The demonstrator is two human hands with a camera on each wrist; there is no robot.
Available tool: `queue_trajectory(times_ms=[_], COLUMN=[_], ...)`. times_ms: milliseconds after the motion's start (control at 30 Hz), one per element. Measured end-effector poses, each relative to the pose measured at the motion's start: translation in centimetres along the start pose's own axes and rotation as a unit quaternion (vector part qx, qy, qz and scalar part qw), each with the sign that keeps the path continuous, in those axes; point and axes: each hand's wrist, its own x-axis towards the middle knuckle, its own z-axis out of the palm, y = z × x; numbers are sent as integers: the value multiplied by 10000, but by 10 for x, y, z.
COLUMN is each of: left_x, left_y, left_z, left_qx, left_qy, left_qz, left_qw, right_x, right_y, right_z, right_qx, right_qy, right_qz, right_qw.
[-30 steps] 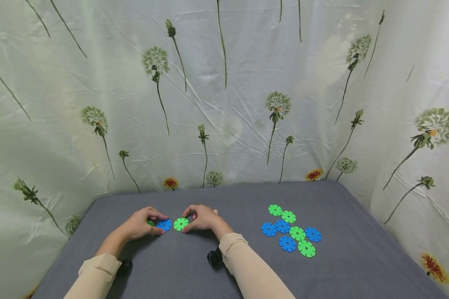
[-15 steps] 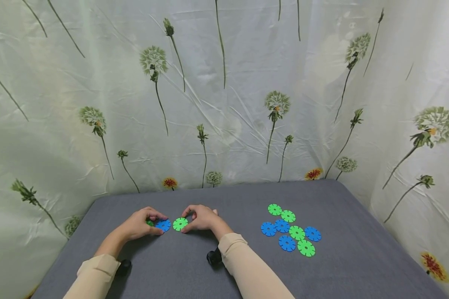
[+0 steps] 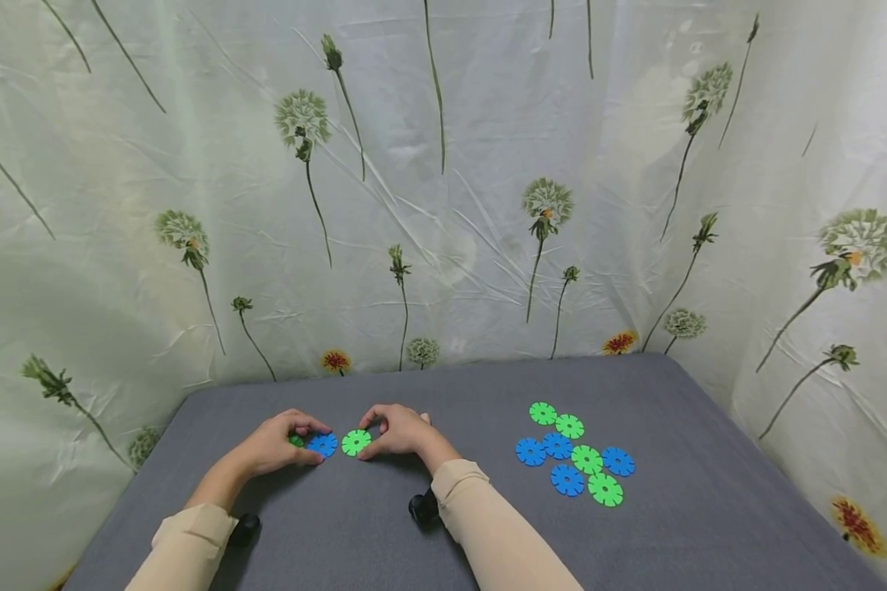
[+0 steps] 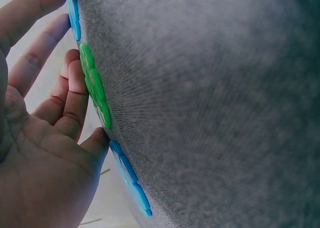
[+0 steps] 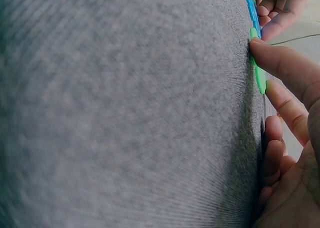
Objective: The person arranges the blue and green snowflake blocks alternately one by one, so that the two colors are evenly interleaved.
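In the head view my left hand (image 3: pixel 284 439) pinches the rim of a blue notched disc (image 3: pixel 323 445) lying on the cloth, between thumb and forefinger. Partly covered by that hand is a green disc (image 3: pixel 296 441). The left wrist view shows a row of blue, green (image 4: pixel 95 85) and blue under the hand; the low blue disc (image 4: pixel 130 178) is hidden from the head view. Just right of the blue disc, a narrow gap away, my right hand (image 3: pixel 402 432) pinches a green notched disc (image 3: pixel 356 443) by opposite edges, thumb near and forefinger far.
Several loose green and blue discs lie at the right, among them a green disc (image 3: pixel 587 460) and a blue disc (image 3: pixel 618 461). A grey cloth (image 3: pixel 362 533) covers the table, backed by a flower-patterned curtain (image 3: pixel 458 271). Black devices sit at the wrists, including one black device (image 3: pixel 424 510).
Both hands keep their hold on the discs in nearly the same place. Only the head view shifts very slightly.
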Motion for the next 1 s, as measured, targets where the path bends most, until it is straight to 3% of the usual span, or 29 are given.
queue_trajectory(times_ms=[500, 767, 1000], left_x=[-4, -4, 3], left_y=[-1, 2, 14], left_z=[-4, -7, 2], left_qx=[142, 416, 327], left_qy=[-10, 58, 93], left_qz=[-44, 285, 508], left_qw=[9999, 9987, 9981], right_x=[1, 2, -1], right_y=[-3, -3, 9], right_z=[2, 1, -18], right_qx=[84, 169, 625], right_qy=[-136, -149, -714], right_qz=[-141, -117, -397], right_qw=[9998, 9997, 9947])
